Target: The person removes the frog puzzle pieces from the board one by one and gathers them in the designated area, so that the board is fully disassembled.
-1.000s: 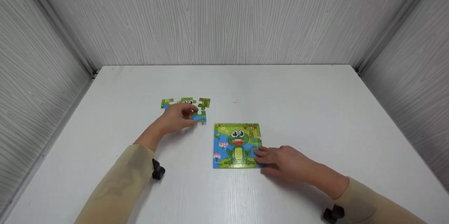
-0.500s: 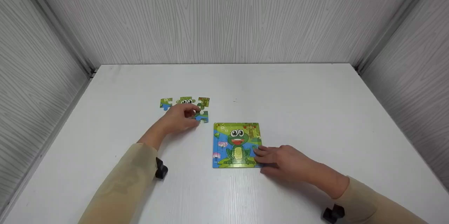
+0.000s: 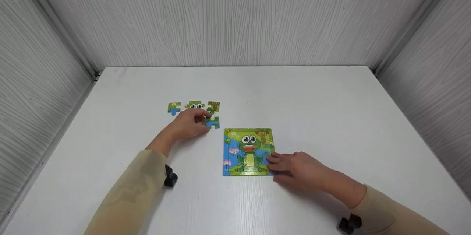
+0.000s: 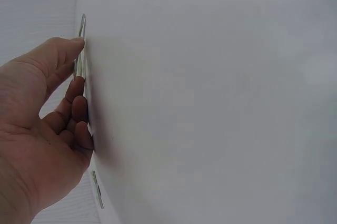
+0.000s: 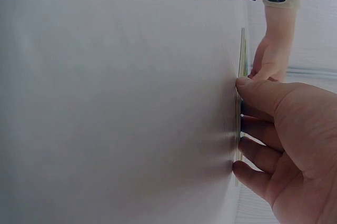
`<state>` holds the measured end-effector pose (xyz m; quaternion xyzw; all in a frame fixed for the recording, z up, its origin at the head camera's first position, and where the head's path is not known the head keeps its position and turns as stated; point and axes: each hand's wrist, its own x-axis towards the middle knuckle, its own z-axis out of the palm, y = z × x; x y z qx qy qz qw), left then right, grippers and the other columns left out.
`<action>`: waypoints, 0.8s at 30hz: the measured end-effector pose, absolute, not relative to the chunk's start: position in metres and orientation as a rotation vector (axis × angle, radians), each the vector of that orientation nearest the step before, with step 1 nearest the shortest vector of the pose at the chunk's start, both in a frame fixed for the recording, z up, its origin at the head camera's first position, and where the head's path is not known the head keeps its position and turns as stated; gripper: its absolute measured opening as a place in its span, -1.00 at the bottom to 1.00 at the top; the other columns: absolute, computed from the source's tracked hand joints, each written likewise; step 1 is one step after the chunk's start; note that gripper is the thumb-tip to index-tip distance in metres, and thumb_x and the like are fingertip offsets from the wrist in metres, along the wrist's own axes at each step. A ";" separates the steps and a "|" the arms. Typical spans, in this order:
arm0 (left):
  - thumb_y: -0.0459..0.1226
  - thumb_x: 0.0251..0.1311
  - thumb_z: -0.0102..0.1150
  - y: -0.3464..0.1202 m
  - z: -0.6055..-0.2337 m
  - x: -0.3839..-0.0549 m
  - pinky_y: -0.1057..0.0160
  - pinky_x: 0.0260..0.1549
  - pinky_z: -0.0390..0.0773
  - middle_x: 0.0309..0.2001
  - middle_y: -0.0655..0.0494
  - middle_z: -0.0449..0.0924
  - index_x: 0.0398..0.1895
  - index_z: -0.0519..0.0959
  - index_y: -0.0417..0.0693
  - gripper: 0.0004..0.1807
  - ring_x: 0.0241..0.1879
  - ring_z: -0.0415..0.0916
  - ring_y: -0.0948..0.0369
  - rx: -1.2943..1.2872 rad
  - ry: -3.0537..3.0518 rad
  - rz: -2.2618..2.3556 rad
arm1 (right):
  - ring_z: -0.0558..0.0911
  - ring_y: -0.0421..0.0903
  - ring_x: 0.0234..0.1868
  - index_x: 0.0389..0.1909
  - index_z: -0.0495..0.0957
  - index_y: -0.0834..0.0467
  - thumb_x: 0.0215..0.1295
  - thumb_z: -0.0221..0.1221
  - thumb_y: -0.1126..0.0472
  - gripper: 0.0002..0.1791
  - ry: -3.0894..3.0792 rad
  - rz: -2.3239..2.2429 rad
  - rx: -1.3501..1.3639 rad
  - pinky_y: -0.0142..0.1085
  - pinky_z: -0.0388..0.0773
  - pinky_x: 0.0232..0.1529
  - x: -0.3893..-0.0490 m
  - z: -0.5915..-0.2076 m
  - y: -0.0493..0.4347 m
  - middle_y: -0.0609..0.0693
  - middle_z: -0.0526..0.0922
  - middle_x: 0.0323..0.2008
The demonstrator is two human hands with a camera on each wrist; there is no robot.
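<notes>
My left hand (image 3: 188, 123) bends over a blue-and-green puzzle piece (image 3: 214, 122), thumb and forefinger pinching it at opposite edges close to the table. Part of that piece is hidden under the hand. In the left wrist view the same hand (image 4: 45, 108) has its thumb and curled fingertips at the piece's thin edge. My right hand (image 3: 300, 168) rests on the right side of a square frog puzzle board (image 3: 239, 132), with fingertips over its edge and the thumb by the lower right corner. The right wrist view shows the board (image 5: 242, 50) edge-on against that hand (image 5: 284, 134).
Beyond my left hand lie more loose pieces: a corner piece (image 3: 174, 108), one with frog eyes (image 3: 195, 104) and one with a tree (image 3: 214, 106). The white table (image 3: 312, 109) meets grained panels (image 3: 235, 17) at the back and sides.
My left hand has shifted slightly right together with the blue-and-green piece, opening small gaps among the pieces. The right hand and the frog board stay put.
</notes>
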<state>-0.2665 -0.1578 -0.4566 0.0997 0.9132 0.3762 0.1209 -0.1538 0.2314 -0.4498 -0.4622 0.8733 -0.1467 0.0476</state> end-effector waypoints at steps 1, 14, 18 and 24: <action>-0.20 0.35 0.39 -0.158 -0.457 -0.267 -0.01 0.23 0.45 0.13 -0.01 0.54 0.33 0.61 0.03 -0.51 0.10 0.40 0.02 0.289 2.669 1.095 | 0.60 0.10 0.35 0.35 0.63 0.16 0.48 0.34 0.11 -0.52 2.662 -0.443 -1.396 0.06 0.68 -0.02 -0.154 -0.450 0.231 0.12 0.61 0.34; -0.21 0.35 0.37 -0.158 -0.455 -0.265 -0.05 0.25 0.42 0.18 -0.03 0.53 0.32 0.62 0.00 -0.52 0.13 0.40 0.00 0.324 2.656 1.108 | 0.57 0.09 0.38 0.35 0.64 0.15 0.48 0.34 0.12 -0.52 2.655 -0.441 -1.319 0.13 0.63 0.12 -0.153 -0.450 0.230 0.09 0.59 0.35; -0.21 0.35 0.36 -0.158 -0.454 -0.263 -0.05 0.28 0.42 0.21 -0.03 0.52 0.33 0.62 0.00 -0.51 0.15 0.41 0.00 0.333 2.649 1.116 | 0.57 0.08 0.38 0.34 0.64 0.14 0.49 0.33 0.11 -0.53 2.657 -0.441 -1.304 0.13 0.63 0.13 -0.153 -0.450 0.231 0.08 0.59 0.35; -0.20 0.34 0.34 -0.161 -0.454 -0.263 -0.05 0.31 0.42 0.27 -0.02 0.52 0.38 0.58 0.00 -0.47 0.22 0.42 0.00 0.340 2.643 1.107 | 0.57 0.07 0.38 0.34 0.64 0.14 0.48 0.33 0.11 -0.53 2.661 -0.434 -1.311 0.11 0.64 0.10 -0.152 -0.450 0.230 0.08 0.60 0.35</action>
